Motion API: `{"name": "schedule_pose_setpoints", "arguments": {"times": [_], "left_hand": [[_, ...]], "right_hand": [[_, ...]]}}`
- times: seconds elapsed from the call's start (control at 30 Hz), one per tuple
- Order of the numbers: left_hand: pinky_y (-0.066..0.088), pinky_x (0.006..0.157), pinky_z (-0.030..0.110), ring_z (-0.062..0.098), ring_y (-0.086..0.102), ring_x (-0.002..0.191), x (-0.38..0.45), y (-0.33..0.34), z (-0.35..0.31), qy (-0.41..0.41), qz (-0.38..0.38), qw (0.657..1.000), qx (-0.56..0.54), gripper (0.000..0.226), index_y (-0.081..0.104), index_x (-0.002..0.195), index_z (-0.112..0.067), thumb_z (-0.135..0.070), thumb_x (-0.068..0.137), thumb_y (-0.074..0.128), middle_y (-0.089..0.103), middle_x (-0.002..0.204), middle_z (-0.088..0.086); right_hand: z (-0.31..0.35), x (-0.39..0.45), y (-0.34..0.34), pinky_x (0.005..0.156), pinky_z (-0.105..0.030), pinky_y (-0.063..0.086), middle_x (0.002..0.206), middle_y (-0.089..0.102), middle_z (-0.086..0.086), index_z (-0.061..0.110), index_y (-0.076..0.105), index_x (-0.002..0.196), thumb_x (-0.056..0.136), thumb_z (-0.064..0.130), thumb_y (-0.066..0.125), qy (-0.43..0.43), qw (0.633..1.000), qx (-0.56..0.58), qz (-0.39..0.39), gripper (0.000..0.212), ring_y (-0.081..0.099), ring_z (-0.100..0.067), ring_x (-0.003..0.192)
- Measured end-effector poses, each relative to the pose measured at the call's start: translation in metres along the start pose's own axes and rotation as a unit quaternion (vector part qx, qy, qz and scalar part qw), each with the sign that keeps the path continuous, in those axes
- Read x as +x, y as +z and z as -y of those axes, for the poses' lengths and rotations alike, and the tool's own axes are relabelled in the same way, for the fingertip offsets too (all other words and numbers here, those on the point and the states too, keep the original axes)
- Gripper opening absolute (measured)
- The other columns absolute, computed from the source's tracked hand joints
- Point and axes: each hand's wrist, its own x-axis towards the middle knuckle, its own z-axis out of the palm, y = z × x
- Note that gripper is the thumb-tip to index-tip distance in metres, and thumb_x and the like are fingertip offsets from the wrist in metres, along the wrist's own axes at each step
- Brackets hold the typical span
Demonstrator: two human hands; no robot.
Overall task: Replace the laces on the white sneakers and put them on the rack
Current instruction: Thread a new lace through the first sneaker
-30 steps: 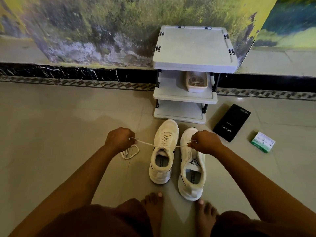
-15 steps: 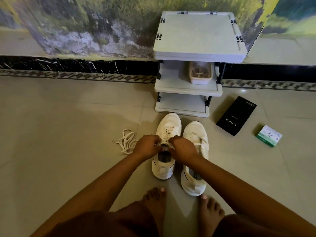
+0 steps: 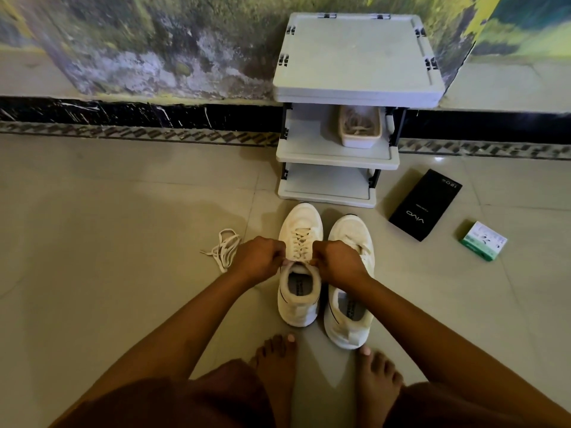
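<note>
Two white sneakers stand side by side on the tiled floor in front of a grey rack. The left sneaker is laced up its front. My left hand and my right hand sit on either side of its top eyelets, fingers curled, each pinching a lace end there. The right sneaker lies partly under my right wrist, and its lacing is mostly hidden. A loose bundle of white lace lies on the floor just left of my left hand.
The rack has three grey shelves; a small beige basket sits on the middle one. A black phone box and a small green and white box lie on the floor to the right. My bare feet are just behind the sneakers.
One second ago my hands were spread apart, pulling the lace taut sideways. They have come together at the top of the left sneaker, and the loose lace bundle lies free on the floor.
</note>
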Motion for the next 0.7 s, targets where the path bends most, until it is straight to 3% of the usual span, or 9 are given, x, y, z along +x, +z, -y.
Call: {"name": "schedule_pose_setpoints", "arguments": {"times": [0.07, 0.2, 0.27, 0.33, 0.4, 0.5, 0.57, 0.63, 0.7], "left_hand": [[0.043, 0.065, 0.03, 0.025, 0.062, 0.086, -0.001, 0.001, 0.002, -0.008, 0.003, 1.0, 0.023, 0.016, 0.063, 0.086, -0.019, -0.034, 0.089, 0.059, 0.068, 0.088, 0.005], [0.041, 0.066, 0.028, 0.024, 0.06, 0.091, -0.001, 0.003, 0.003, -0.04, 0.043, 0.998, 0.011, 0.017, 0.062, 0.083, -0.019, -0.035, 0.089, 0.06, 0.067, 0.092, 0.004], [0.045, 0.073, 0.031, 0.024, 0.059, 0.093, 0.0, 0.0, 0.003, -0.05, 0.072, 0.996, -0.032, 0.015, 0.064, 0.084, -0.018, -0.031, 0.089, 0.062, 0.067, 0.095, 0.006], [0.046, 0.082, 0.033, 0.024, 0.059, 0.096, -0.001, -0.006, 0.0, -0.062, 0.093, 0.983, -0.149, 0.012, 0.066, 0.087, -0.012, -0.023, 0.09, 0.061, 0.067, 0.099, 0.009], [0.044, 0.08, 0.028, 0.02, 0.058, 0.093, -0.003, -0.014, -0.006, -0.109, 0.099, 0.933, -0.328, 0.013, 0.065, 0.084, -0.011, -0.015, 0.092, 0.056, 0.066, 0.096, 0.008], [0.041, 0.079, 0.025, 0.014, 0.055, 0.085, -0.001, -0.02, -0.017, -0.137, 0.095, 0.843, -0.511, 0.024, 0.058, 0.078, -0.012, -0.014, 0.097, 0.044, 0.062, 0.09, 0.004], [0.045, 0.085, 0.028, 0.017, 0.059, 0.087, 0.003, -0.019, -0.021, -0.147, 0.075, 0.756, -0.634, 0.026, 0.057, 0.081, -0.01, -0.014, 0.099, 0.039, 0.063, 0.092, 0.009], [0.05, 0.085, 0.034, 0.02, 0.066, 0.083, 0.006, -0.019, -0.022, -0.167, 0.056, 0.668, -0.723, 0.025, 0.055, 0.083, -0.01, -0.014, 0.1, 0.037, 0.068, 0.089, 0.011], [0.054, 0.078, 0.037, 0.02, 0.069, 0.074, 0.01, -0.015, -0.023, -0.175, 0.041, 0.641, -0.747, 0.024, 0.054, 0.084, -0.011, -0.015, 0.1, 0.037, 0.071, 0.081, 0.008]], "right_hand": [[0.0, -0.001, -0.001, 0.072, -0.034, 0.049, 0.097, 0.064, -0.011, 0.015, 0.054, 0.09, 0.092, 0.024, 0.053, -0.01, 1.0, -0.028, 0.002, 0.009, 0.06, -0.028, 0.088], [-0.001, -0.001, 0.0, 0.069, -0.031, 0.046, 0.097, 0.064, -0.009, 0.014, 0.054, 0.094, 0.091, 0.024, 0.052, -0.022, 0.996, -0.081, 0.008, 0.011, 0.06, -0.026, 0.088], [-0.002, -0.001, -0.001, 0.074, -0.033, 0.048, 0.104, 0.062, -0.009, 0.012, 0.055, 0.103, 0.093, 0.026, 0.051, -0.015, 0.997, -0.073, 0.027, 0.018, 0.06, -0.026, 0.094], [-0.003, 0.0, -0.002, 0.083, -0.035, 0.047, 0.113, 0.059, -0.013, 0.006, 0.057, 0.109, 0.095, 0.025, 0.05, 0.003, 0.998, -0.001, 0.064, 0.025, 0.057, -0.028, 0.102], [0.0, 0.002, -0.006, 0.089, -0.035, 0.045, 0.116, 0.057, -0.015, 0.001, 0.061, 0.107, 0.095, 0.02, 0.05, 0.035, 0.983, 0.161, 0.079, 0.025, 0.054, -0.029, 0.107], [0.009, 0.002, -0.016, 0.072, -0.022, 0.048, 0.095, 0.061, -0.004, 0.014, 0.064, 0.085, 0.093, 0.014, 0.049, 0.115, 0.891, 0.433, 0.075, 0.017, 0.055, -0.019, 0.091], [0.013, 0.004, -0.021, 0.063, -0.021, 0.042, 0.078, 0.055, 0.001, 0.019, 0.058, 0.074, 0.092, 0.013, 0.049, 0.144, 0.85, 0.504, 0.058, 0.021, 0.05, -0.013, 0.076], [0.014, 0.005, -0.021, 0.069, -0.026, 0.039, 0.079, 0.057, -0.002, 0.016, 0.054, 0.074, 0.096, 0.017, 0.044, 0.147, 0.797, 0.584, 0.051, 0.024, 0.051, -0.017, 0.078], [0.013, 0.006, -0.019, 0.074, -0.03, 0.04, 0.08, 0.06, -0.006, 0.013, 0.054, 0.076, 0.099, 0.019, 0.039, 0.127, 0.746, 0.652, 0.049, 0.029, 0.053, -0.023, 0.083]]}}
